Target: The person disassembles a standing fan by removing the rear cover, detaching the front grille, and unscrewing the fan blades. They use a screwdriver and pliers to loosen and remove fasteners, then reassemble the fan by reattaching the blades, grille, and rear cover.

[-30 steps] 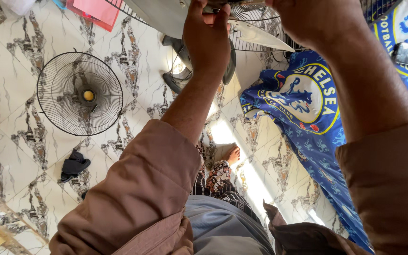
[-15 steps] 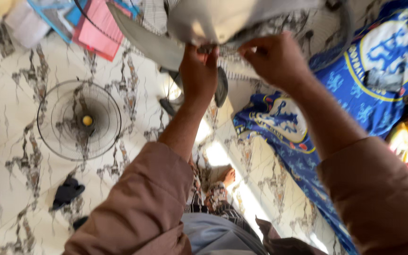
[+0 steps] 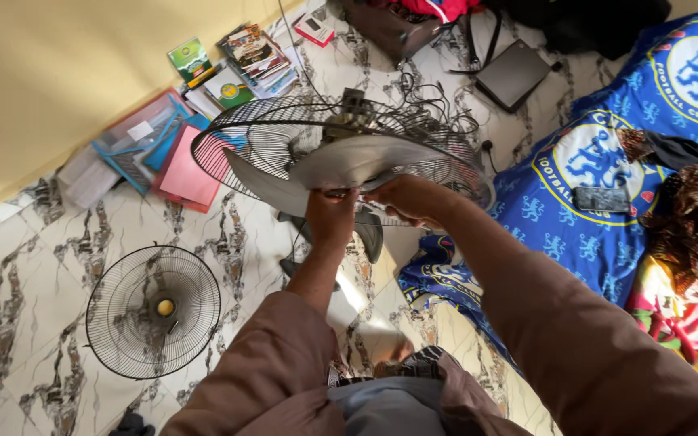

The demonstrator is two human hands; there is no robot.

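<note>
Our left hand (image 3: pixel 331 216) and right hand (image 3: pixel 404 198) pinch the fan blade (image 3: pixel 349 161); careless tugging may crack it against the rear grille (image 3: pixel 228 137).

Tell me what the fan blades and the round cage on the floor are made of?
The blades look like grey plastic: smooth, matte and slightly see-through where light hits. The cage on the floor looks like metal wire, thin dark spokes round a yellow hub, probably painted. Both hands, left and right, touch the blades.
</note>
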